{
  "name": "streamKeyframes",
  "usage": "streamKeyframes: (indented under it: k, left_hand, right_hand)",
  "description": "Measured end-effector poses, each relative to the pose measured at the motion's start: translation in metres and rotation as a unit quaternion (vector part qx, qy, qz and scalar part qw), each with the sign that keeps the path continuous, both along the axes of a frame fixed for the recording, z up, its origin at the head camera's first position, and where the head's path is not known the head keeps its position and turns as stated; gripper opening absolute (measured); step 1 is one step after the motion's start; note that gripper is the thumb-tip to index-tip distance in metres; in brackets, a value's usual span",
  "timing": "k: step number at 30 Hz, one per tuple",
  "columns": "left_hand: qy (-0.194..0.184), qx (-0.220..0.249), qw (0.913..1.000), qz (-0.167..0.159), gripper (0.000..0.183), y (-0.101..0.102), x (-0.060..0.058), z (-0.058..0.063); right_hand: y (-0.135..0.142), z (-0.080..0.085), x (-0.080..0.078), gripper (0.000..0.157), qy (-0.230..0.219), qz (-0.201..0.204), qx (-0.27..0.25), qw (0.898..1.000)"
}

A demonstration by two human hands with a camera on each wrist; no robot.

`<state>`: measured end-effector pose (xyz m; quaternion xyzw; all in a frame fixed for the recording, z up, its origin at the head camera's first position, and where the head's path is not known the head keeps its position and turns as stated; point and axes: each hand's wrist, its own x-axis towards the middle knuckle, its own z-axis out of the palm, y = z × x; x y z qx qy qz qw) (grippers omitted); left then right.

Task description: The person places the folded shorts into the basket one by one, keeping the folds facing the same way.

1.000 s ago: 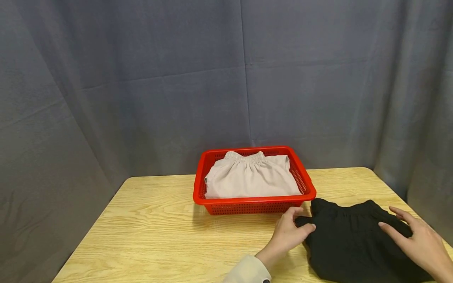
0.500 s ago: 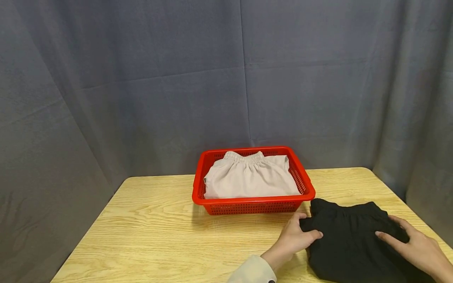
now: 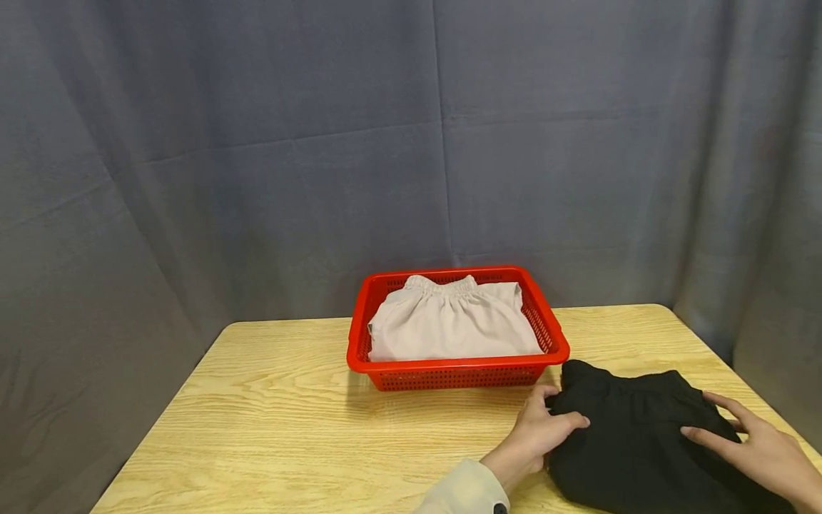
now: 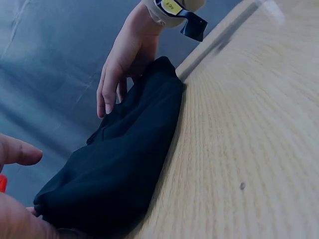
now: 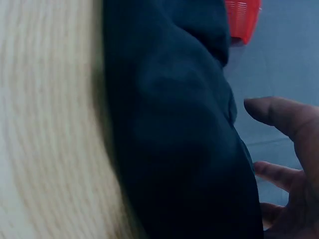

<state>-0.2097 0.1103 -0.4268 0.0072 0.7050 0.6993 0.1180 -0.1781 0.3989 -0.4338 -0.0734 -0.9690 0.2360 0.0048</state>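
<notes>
A folded black garment with a gathered waistband [image 3: 632,435], like a pair of shorts, lies on the table's right side in the head view. At its left edge is my left hand [image 3: 536,432], thumb over the top and fingers along the side. The left wrist view shows a gap between that thumb [image 4: 22,151] and the cloth. My right hand [image 3: 760,446] is spread at the garment's right side, fingertips by the edge. In the right wrist view its thumb [image 5: 271,109] stands apart from the cloth.
A red perforated basket [image 3: 459,363] stands at the back of the wooden table [image 3: 289,428], just left of the black garment. Inside it lies a folded off-white garment [image 3: 452,321] with a gathered waist. Grey curtains [image 3: 321,157] hang behind and at both sides.
My left hand has moved slightly right, in against the garment's left edge, and the cloth's side there is tucked in. The right hand has come closer to the right edge.
</notes>
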Motion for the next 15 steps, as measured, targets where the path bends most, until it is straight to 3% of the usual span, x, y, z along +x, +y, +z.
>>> streamKeyframes:
  k: [4, 8, 12, 15]
  left_hand:
    - [-0.011, 0.027, 0.9995, 0.01, 0.047, 0.002, 0.0, -0.002]
    - [-0.019, 0.053, 0.9984, 0.003, 0.052, 0.003, -0.001, -0.005]
    - [-0.019, 0.069, 0.9973, -0.016, 0.061, 0.003, -0.003, -0.01]
    - [-0.016, 0.085, 0.9959, -0.028, 0.069, 0.003, -0.004, -0.014]
  right_hand:
    - [0.002, 0.0, -0.002, 0.102, -0.066, -0.011, -0.092, 0.993]
    - [0.002, -0.003, 0.001, 0.101, -0.091, -0.01, -0.177, 0.98]
    - [0.004, -0.007, 0.007, 0.091, -0.085, 0.032, -0.22, 0.971]
    - [0.007, -0.011, 0.011, 0.07, -0.076, 0.074, -0.248, 0.963]
